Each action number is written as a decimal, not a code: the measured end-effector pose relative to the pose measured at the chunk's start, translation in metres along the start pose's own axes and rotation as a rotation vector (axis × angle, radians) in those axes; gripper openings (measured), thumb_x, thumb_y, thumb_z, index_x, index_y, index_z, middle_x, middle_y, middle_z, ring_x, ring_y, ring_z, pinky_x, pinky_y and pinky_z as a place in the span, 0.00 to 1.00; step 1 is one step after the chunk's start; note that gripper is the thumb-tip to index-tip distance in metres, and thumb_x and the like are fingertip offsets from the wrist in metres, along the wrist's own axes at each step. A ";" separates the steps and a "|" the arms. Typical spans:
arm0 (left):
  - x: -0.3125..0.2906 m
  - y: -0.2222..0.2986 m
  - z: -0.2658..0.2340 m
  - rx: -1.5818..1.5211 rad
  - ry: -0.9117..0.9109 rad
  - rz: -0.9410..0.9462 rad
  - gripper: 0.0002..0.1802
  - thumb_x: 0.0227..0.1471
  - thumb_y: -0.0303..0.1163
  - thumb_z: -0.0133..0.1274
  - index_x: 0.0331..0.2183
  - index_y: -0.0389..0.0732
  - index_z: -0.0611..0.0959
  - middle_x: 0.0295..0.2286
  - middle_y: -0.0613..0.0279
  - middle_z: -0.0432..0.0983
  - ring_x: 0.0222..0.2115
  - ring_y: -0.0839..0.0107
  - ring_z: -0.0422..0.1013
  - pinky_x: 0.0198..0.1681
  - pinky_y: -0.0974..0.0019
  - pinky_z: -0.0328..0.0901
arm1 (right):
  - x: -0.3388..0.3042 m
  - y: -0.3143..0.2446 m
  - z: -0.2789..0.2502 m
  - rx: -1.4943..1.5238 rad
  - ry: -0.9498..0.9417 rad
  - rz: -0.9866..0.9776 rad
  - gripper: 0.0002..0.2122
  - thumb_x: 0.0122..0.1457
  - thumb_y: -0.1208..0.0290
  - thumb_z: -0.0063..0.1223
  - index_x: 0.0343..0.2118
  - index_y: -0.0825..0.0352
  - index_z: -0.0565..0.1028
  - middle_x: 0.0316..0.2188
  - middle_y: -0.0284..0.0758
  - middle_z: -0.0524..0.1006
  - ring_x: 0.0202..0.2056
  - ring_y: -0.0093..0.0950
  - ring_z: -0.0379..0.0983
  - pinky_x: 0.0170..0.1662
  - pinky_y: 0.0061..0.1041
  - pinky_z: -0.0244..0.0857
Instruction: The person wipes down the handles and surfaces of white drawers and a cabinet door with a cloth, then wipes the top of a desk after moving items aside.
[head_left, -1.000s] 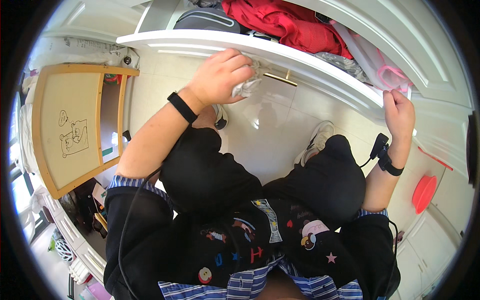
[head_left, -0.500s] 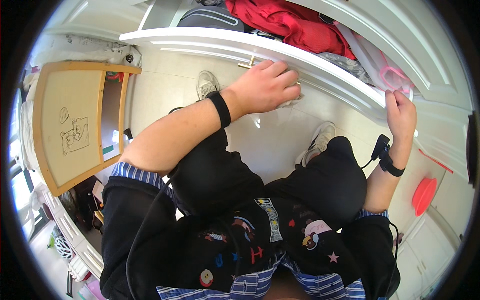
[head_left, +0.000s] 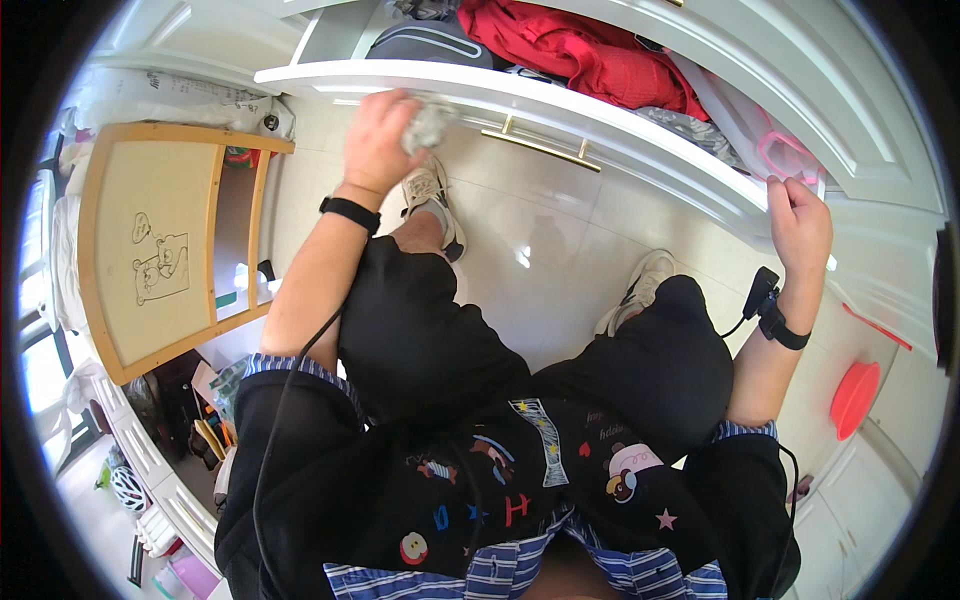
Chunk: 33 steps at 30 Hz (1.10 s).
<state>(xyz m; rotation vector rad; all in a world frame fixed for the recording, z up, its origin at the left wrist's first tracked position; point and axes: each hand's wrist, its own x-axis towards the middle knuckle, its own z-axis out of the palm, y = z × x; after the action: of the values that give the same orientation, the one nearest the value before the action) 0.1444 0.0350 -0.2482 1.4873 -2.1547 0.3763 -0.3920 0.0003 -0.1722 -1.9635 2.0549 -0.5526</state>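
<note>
A white drawer (head_left: 560,108) stands pulled out in front of me, with a long brass-coloured handle (head_left: 540,149) on its face. In my left hand (head_left: 378,145) is a crumpled, greyish-white cloth (head_left: 431,124), a little blurred. That hand is closed round it near the left part of the drawer front; I cannot tell whether the cloth touches the surface. My right hand (head_left: 803,230) grips the drawer's top edge near its right corner, fingers bent over the rim. Inside the drawer lie red clothing (head_left: 580,50), a dark grey case (head_left: 428,44) and a pink-edged clear item (head_left: 785,152).
At the left stands a wooden-framed board (head_left: 150,250) with a bear drawing. Packed plastic bags (head_left: 165,100) lie behind it. A red basin (head_left: 855,400) is on the right. My shoes (head_left: 425,190) are on the tiled floor below the drawer.
My left hand has swept left with the cloth, from in front of the handle toward the drawer's left end, uncovering the handle. My right hand has stayed at the right corner.
</note>
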 end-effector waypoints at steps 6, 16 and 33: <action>-0.044 -0.089 0.000 -0.841 0.741 -1.324 0.17 0.59 0.41 0.59 0.46 0.44 0.79 0.44 0.61 0.79 0.44 0.66 0.76 0.42 0.59 0.73 | 0.001 -0.004 0.003 -0.001 0.007 -0.003 0.21 0.61 0.52 0.54 0.23 0.69 0.74 0.17 0.41 0.70 0.20 0.34 0.64 0.29 0.33 0.61; 0.007 -0.009 0.009 -1.383 0.431 -1.192 0.15 0.61 0.30 0.55 0.49 0.42 0.77 0.44 0.61 0.78 0.44 0.66 0.76 0.44 0.59 0.74 | 0.001 0.006 0.003 0.032 0.017 -0.025 0.21 0.62 0.55 0.55 0.23 0.70 0.72 0.16 0.40 0.67 0.21 0.30 0.61 0.28 0.31 0.60; 0.027 0.017 -0.032 -0.743 0.460 -0.888 0.09 0.61 0.29 0.59 0.43 0.39 0.81 0.32 0.66 0.81 0.32 0.78 0.76 0.38 0.70 0.71 | 0.006 0.022 0.012 0.038 -0.001 -0.019 0.20 0.66 0.57 0.55 0.27 0.73 0.74 0.17 0.31 0.64 0.24 0.21 0.60 0.30 0.26 0.57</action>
<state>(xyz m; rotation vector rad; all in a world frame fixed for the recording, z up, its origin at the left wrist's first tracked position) 0.1287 0.0357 -0.2056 1.5097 -0.9436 -0.3398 -0.4069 -0.0063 -0.1921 -1.9632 2.0130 -0.5902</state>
